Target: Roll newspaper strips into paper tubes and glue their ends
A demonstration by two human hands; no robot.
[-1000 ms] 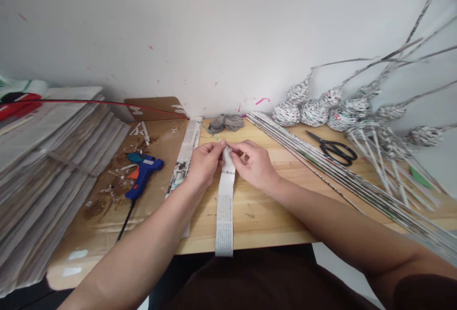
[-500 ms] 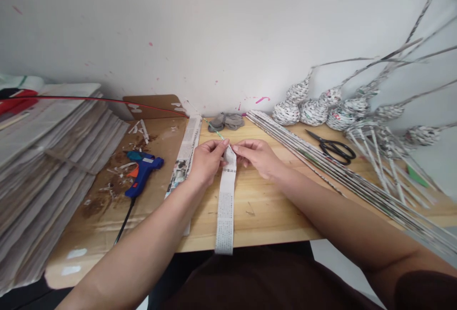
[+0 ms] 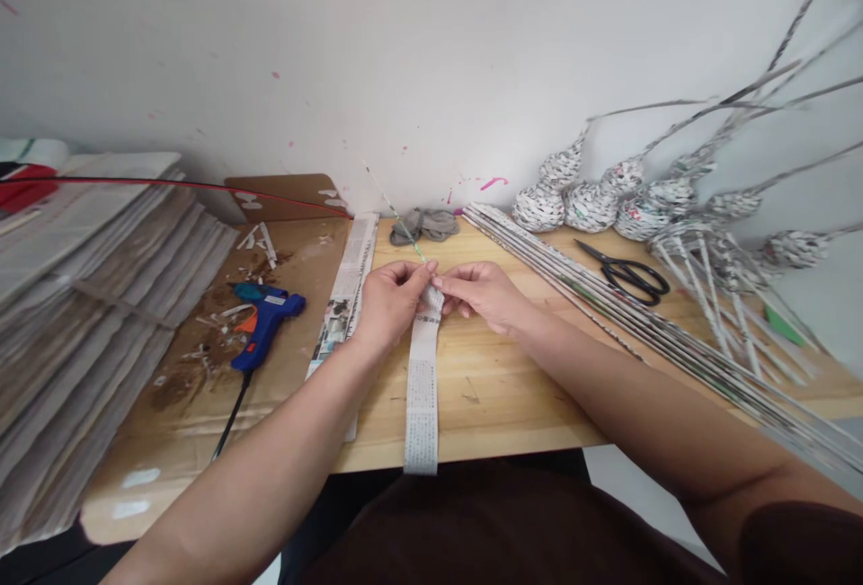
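A long newspaper strip (image 3: 422,387) hangs from between my hands down over the table's front edge. Its upper end narrows into a thin rolled paper tube (image 3: 397,217) that points up and left toward the wall. My left hand (image 3: 397,297) pinches the rolled part where the tube starts. Close against it on the right, my right hand (image 3: 478,295) grips the strip's upper end with thumb and fingers. The strip is creased just below the fingertips. Left of my left hand lies a flat stack of newspaper strips (image 3: 347,288).
A blue glue gun (image 3: 270,324) lies on cardboard (image 3: 297,252) among scraps, beside a large paper stack (image 3: 101,324). Behind my hands is a grey cloth (image 3: 428,226). Rolled paper sticks (image 3: 593,297), black scissors (image 3: 627,275) and woven gourd shapes (image 3: 539,206) are at the right.
The rolled tube shows longer and clearer above my left hand, and more of the strip's upper end is rolled or folded. My hands keep nearly the same place. The view has shifted slightly.
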